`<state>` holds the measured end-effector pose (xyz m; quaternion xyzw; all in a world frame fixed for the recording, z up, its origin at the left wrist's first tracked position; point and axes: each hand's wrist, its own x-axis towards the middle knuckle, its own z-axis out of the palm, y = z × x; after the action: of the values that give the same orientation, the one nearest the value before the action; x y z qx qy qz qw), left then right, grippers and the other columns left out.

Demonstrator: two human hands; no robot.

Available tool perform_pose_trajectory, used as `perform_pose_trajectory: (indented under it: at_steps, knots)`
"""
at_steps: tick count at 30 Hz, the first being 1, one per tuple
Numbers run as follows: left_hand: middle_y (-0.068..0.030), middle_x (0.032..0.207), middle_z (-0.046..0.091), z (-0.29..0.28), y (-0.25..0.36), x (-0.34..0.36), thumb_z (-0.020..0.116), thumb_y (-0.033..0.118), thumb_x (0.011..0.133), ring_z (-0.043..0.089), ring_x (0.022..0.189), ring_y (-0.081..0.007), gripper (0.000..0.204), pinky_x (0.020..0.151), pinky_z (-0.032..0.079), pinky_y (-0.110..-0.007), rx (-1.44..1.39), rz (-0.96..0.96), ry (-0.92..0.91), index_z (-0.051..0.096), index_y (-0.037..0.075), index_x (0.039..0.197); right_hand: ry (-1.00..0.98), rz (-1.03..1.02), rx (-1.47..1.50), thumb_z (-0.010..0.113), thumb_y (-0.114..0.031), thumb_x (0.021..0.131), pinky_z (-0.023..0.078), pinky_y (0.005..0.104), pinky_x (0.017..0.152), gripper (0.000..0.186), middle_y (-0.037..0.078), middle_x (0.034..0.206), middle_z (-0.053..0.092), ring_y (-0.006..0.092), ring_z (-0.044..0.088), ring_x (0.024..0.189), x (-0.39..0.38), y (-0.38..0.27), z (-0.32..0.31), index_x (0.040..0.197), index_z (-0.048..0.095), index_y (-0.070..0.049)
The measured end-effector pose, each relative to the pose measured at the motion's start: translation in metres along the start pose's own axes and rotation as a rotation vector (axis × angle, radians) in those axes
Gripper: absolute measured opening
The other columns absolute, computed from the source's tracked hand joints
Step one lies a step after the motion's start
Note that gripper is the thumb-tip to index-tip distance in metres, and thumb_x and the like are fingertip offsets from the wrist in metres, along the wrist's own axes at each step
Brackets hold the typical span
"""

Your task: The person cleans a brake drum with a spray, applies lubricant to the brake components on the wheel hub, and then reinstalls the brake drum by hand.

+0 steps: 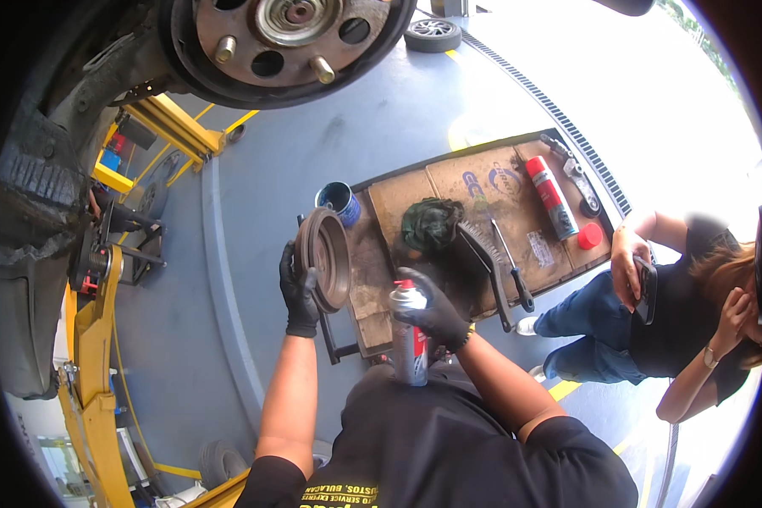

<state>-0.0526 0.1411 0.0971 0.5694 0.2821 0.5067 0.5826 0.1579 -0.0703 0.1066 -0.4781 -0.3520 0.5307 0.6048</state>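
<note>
In my black-gloved left hand I hold a rusty brown brake drum up on its edge, fingers round its rim. My right hand, also gloved in black, is closed round a spray can with a red top, upright close to my body. One finger lies by the nozzle; no spray shows. Just beyond the drum stands an open blue can. On the cardboard-covered cart ahead lie a dark crumpled rag, a wire brush and a screwdriver.
A second red spray can, a red cap and a metal tool lie on the cart's far right. Overhead at left hangs a wheel hub with studs. A person holding a phone stands at right. Yellow lift parts rise at left.
</note>
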Motion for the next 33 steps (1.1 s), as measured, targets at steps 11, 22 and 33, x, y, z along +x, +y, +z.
perform_pose_trajectory:
  at_steps: [11, 22, 33]
  knots:
    - [-0.012, 0.148, 0.055, -0.006, -0.025, -0.029, 0.076, 0.019, 0.088, 0.055, 0.134, -0.0226, 0.081, 0.115, 0.044, -0.037, -0.036, -0.128, 0.03, 0.038, -0.004, 0.156, -0.185, 0.065, 0.099, 0.083, -0.01, 0.084, 0.046, 0.0367, 0.11, 0.088, 0.007, 0.139, 0.058, 0.0166, 0.056, 0.126, 0.011, 0.003, -0.024, 0.159, 0.037, -0.01]
    - [-0.0119, 0.153, 0.052, -0.002, -0.041, 0.001, 0.075, 0.017, 0.091, 0.051, 0.139, -0.0217, 0.076, 0.118, 0.04, -0.037, 0.131, -0.157, -0.077, 0.041, -0.004, 0.156, -0.011, -0.122, -0.348, 0.09, -0.024, 0.081, 0.051, 0.0348, 0.1, 0.078, 0.012, 0.129, 0.067, 0.0174, 0.064, 0.113, 0.018, -0.023, -0.015, 0.147, 0.053, -0.006]
    - [-0.012, 0.156, 0.05, -0.002, -0.04, 0.001, 0.073, 0.017, 0.095, 0.048, 0.142, -0.021, 0.073, 0.121, 0.036, -0.036, 0.106, -0.189, -0.084, 0.04, -0.003, 0.156, 0.044, -0.137, -0.675, 0.089, -0.031, 0.079, 0.053, 0.0404, 0.098, 0.07, 0.017, 0.123, 0.069, 0.0313, 0.068, 0.112, 0.013, -0.031, -0.002, 0.14, 0.061, -0.01]
